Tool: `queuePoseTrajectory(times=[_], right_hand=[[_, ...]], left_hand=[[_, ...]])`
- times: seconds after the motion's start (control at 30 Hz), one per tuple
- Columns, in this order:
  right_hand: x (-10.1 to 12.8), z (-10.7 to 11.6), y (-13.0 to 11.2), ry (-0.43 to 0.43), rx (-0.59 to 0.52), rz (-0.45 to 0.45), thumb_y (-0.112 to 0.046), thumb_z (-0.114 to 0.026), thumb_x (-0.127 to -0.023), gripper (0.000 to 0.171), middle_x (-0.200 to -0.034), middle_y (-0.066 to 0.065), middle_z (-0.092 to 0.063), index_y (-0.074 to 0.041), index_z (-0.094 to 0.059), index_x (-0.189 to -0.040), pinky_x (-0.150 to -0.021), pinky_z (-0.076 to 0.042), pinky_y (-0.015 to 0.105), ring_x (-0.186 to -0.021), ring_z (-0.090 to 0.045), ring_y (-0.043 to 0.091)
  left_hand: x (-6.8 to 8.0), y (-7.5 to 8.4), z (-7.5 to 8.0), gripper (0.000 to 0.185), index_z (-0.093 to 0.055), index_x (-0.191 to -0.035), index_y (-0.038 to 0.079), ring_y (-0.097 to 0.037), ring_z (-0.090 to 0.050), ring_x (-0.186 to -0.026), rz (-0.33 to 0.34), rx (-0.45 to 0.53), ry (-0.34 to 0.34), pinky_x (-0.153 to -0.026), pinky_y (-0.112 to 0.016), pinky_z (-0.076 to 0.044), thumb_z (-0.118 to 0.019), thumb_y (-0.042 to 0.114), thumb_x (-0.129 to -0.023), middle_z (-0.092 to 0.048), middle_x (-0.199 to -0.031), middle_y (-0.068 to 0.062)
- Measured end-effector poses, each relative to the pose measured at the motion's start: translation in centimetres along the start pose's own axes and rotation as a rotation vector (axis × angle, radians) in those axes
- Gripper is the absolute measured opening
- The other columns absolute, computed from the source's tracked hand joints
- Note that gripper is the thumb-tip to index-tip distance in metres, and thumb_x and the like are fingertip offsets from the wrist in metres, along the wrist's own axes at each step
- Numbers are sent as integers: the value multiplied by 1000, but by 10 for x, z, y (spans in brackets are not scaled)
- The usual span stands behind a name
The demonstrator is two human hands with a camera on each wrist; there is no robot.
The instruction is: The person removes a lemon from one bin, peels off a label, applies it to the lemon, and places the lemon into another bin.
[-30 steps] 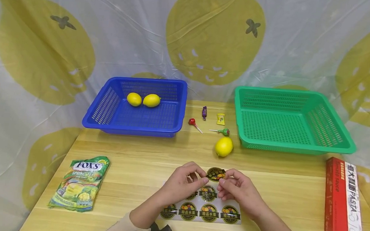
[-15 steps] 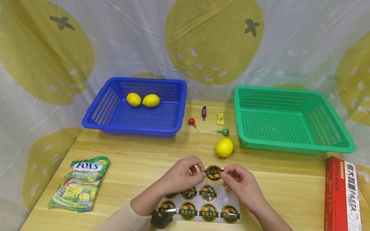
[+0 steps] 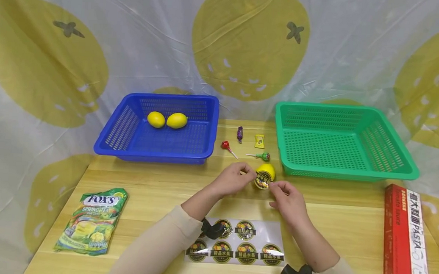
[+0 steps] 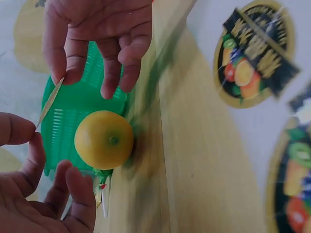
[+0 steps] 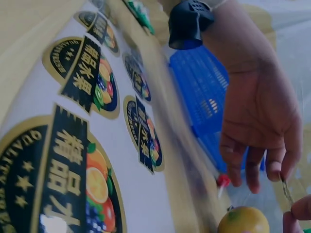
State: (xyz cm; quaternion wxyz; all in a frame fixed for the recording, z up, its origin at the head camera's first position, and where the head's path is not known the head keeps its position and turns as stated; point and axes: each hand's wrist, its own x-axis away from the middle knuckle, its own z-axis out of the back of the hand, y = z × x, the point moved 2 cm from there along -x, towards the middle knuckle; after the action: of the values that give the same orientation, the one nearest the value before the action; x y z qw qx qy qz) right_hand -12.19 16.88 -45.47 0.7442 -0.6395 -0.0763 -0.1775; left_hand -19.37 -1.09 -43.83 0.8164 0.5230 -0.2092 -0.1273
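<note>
Sticker [image 3: 263, 184], round, black and gold with fruit print, held edge-on between two hands; all clock bearings taken from it, as the head view shows them. Left hand [image 3: 234, 179] at 9 o'clock, thumb and finger pinching one edge. Right hand [image 3: 289, 201] at 4, thumb and finger pinching the opposite edge; its spare fingers bent and loose in the left wrist view. Lemon [image 3: 266, 169] at 12, on the table [image 3: 144, 178], partly covered by the sticker from overhead; both wrist views show a small gap between them. Sticker sheet [image 3: 269, 233] at 6 to 7, flat, near table edge, four labels along its bottom row, more above, some behind the left wrist's black strap [image 3: 213, 229].

Farther out: green lollipop [image 3: 265, 156] and yellow candy [image 3: 259, 141] around 12, purple candy [image 3: 240, 133] at 11, red lollipop [image 3: 225, 145] at 10. Blue basket [image 3: 153, 155] also at 10, well apart, two lemons [image 3: 177, 120] inside, side by side. Green basket [image 3: 348, 174] at 2. Pasta box [image 3: 401, 243], red and white, just short of 4. FOX'S bag [image 3: 92, 221] at 8. Fruit-print curtain [image 3: 335, 68] behind everything.
</note>
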Motion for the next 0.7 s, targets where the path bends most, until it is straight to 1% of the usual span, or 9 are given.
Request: queuePoseTrajectory(times=[0.1,0.17,0.23,0.33,0.43,0.5,0.6,0.7], right_hand=[[-7,0,0,7,-22,-22,-31,-56,-105,37,-140,16,-53,2,-59,-123,-86,-60,27,-119,-59,29],[-12,-1,-1,4,-44,-30,-30,-55,-105,38,-145,16,-50,2,-57,-125,-89,-60,28,-125,-56,31],[-16,-1,-2,3,-64,-38,-30,-55,-106,38,-145,16,-49,2,-56,-126,-91,-60,29,-127,-55,31],[-21,-2,-4,-2,-89,-48,-29,-54,-106,37,-142,15,-49,2,-56,-126,-93,-59,30,-128,-52,29],[-25,-2,-3,1,-95,-54,-28,-54,-106,38,-142,16,-48,2,-55,-127,-94,-59,30,-130,-52,30],[-28,-2,-2,2,-99,-57,-28,-54,-106,38,-145,18,-46,3,-54,-128,-95,-58,31,-131,-52,32],[-31,-2,-1,9,-110,-62,-26,-53,-106,38,-148,20,-44,4,-53,-130,-95,-58,31,-132,-53,35],[-34,-2,0,12,-116,-68,-25,-52,-106,39,-149,22,-43,5,-53,-131,-96,-57,30,-131,-54,36]], left_hand=[[-14,-1,-2,17,-68,-95,11,-13,-49,-65,47,-2,16,-54,-26,-40,-63,27,-96,-68,-98,-5],[-22,-2,-3,17,-68,-95,9,-13,-46,-63,73,12,20,-52,-26,-38,-64,26,-96,-64,-94,-3],[-29,-2,-3,17,-67,-95,9,-13,-44,-61,91,20,22,-51,-25,-36,-64,25,-97,-60,-89,-1],[-36,-2,-2,16,-66,-94,8,-13,-42,-61,100,41,26,-51,-25,-33,-64,24,-96,-55,-82,1],[-42,-2,-2,15,-65,-92,10,-13,-42,-61,117,47,23,-52,-25,-33,-63,25,-97,-51,-76,1],[-45,-2,-2,15,-65,-91,11,-13,-43,-62,132,55,20,-54,-26,-36,-63,25,-97,-50,-74,2],[-48,-2,-4,15,-64,-90,11,-13,-47,-67,156,81,11,-60,-27,-45,-63,24,-98,-51,-76,1],[-50,-3,-6,13,-63,-92,9,-15,-53,-73,188,145,-10,-71,-32,-56,-62,21,-98,-54,-84,-1]])
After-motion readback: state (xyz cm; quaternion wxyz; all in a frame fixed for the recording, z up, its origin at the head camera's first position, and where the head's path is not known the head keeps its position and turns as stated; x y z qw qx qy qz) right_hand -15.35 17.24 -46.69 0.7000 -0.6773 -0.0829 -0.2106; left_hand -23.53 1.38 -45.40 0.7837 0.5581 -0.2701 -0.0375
